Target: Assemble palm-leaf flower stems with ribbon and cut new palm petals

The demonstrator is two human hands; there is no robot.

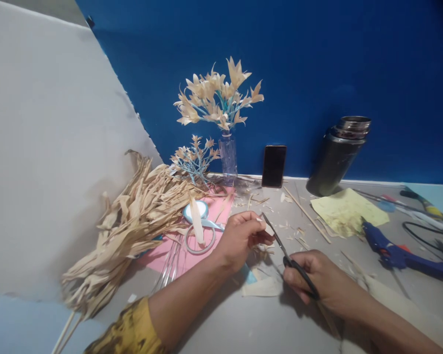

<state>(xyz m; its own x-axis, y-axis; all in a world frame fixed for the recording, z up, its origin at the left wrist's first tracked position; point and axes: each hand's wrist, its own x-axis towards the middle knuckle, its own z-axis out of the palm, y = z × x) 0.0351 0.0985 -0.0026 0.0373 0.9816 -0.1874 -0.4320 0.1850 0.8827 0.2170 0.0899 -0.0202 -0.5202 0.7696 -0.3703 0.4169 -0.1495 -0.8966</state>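
Between the thumb and fingers of my left hand [245,236] is a small pale piece of dried husk [268,229]. My right hand [313,275] grips black-handled scissors [280,242], whose blades point up and left. One blade lies against the husk piece, close to my left fingertips. Below the hands, a larger pale husk strip [262,287] lies flat on the table. Left of my left hand, a roll of light blue tape [196,210] and a ring-shaped roll [188,240] rest on a pink sheet, with a husk strip [197,223] across them.
A pile of dried husks [133,221] fills the left side. Behind stand a clear bottle of husk flowers [228,157], a phone [274,166] and a dark flask [335,157]. A blue glue gun [387,248] and yellow paper [349,209] lie right. Husk scraps litter the table.
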